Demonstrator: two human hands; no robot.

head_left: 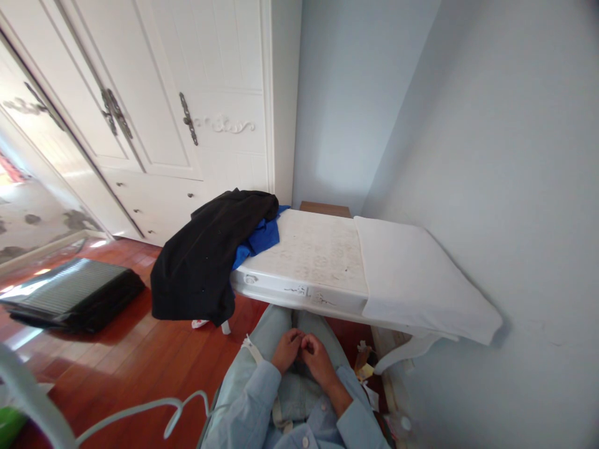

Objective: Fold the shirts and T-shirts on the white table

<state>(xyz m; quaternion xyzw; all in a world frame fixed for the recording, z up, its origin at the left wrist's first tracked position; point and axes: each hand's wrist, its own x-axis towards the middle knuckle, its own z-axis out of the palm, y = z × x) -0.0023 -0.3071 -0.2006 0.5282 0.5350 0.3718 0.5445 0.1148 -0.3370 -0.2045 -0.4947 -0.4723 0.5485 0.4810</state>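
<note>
My left hand point(287, 351) and my right hand point(317, 357) meet over my lap, with curled fingers and fingertips pinched together. Whatever they hold, if anything, is too small to make out. A white zipper-like strip point(253, 348) lies on my left thigh, beside my left hand. Beyond my knees stands a white table point(318, 252) with worn marks on its top. Black cloth point(201, 255) hangs over the table's left end, partly covering a blue cloth point(262, 238). A white cloth point(412, 268) covers the right end.
A white wardrobe point(224, 62) stands behind the table. On the floor at the left lies a black bundle point(79, 296). A curved pale metal frame point(135, 408) is at the lower left. Scraps point(365, 368) lie near the table's right leg, beside the wall point(515, 187).
</note>
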